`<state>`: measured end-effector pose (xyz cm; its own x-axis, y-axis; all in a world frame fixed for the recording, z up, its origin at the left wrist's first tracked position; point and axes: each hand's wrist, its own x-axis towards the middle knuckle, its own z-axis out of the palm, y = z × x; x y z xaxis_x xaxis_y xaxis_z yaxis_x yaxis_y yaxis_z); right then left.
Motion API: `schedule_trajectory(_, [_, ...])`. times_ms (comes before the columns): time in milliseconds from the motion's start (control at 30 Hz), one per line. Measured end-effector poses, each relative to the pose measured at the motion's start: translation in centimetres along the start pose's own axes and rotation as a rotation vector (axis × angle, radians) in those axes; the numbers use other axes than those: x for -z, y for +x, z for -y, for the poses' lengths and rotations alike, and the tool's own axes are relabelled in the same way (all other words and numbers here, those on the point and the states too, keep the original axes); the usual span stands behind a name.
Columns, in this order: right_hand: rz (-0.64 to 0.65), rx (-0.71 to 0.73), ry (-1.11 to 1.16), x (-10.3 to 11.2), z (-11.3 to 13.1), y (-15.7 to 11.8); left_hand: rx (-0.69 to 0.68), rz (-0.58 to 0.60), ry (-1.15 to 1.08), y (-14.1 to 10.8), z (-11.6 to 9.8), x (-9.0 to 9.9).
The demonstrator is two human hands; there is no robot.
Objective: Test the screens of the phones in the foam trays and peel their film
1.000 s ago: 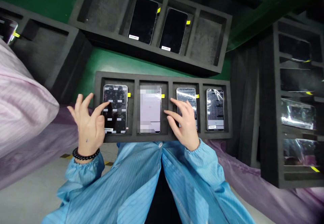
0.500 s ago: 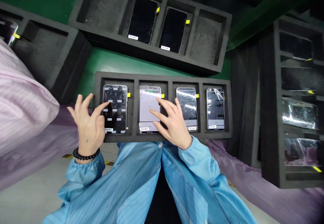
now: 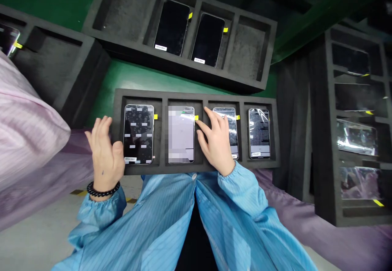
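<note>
A black foam tray (image 3: 180, 95) holds several phones, one per compartment. The leftmost phone (image 3: 139, 130) shows a dark screen with small grey blocks; the second phone (image 3: 181, 136) has a pale, partly pixelated screen. Text lines fill the third phone (image 3: 233, 136) and the rightmost phone (image 3: 259, 132). My left hand (image 3: 105, 154) is open at the tray's left edge, thumb beside the leftmost phone, holding nothing. With fingers apart and nothing in them, my right hand (image 3: 217, 140) hovers over the divider between the second and third phones, partly covering the third.
Behind lies another foam tray (image 3: 211, 72) with two dark phones (image 3: 172, 26) in its middle compartments. A tray (image 3: 88, 54) stands at the left, beside a person's pink sleeve (image 3: 30, 111). At the right, a tray (image 3: 326, 140) holds several wrapped devices.
My left index finger has lifted off the leftmost phone and drawn back left. My right hand has moved right, off the second phone, whose screen is now more pixelated.
</note>
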<state>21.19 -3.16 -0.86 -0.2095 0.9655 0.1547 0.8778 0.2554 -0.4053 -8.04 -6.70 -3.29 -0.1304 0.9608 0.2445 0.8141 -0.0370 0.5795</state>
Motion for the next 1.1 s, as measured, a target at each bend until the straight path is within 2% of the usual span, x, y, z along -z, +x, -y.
schedule_trajectory(67, [0.023, 0.017, 0.009, -0.3, 0.0, 0.3, -0.002, 0.016, -0.013, -0.1, 0.2, 0.0])
schedule_trajectory(267, [-0.026, 0.023, 0.085, -0.9, -0.2, 0.3, -0.013, 0.006, -0.038, -0.1, 0.2, -0.1])
schedule_trajectory(533, [-0.02, 0.082, 0.027, -0.8, -0.2, 0.0, -0.025, 0.01, -0.035, 0.0, 0.3, -0.3])
schedule_trajectory(700, [-0.037, 0.108, 0.109, -0.9, -0.3, -0.4, -0.014, 0.014, -0.006, 0.0, 0.0, -0.2])
schedule_trajectory(867, [-0.07, 0.076, 0.091, -1.1, -0.4, -1.1, -0.001, 0.021, 0.008, 0.1, -0.1, 0.0])
schedule_trajectory(1000, [-0.066, 0.124, 0.167, -0.9, -0.5, -1.2, 0.0, 0.016, 0.011, 0.1, -0.2, -0.1])
schedule_trajectory(1100, [-0.094, 0.13, 0.119, -0.7, -0.2, -1.0, 0.006, 0.021, 0.025, 0.1, -0.2, -0.1])
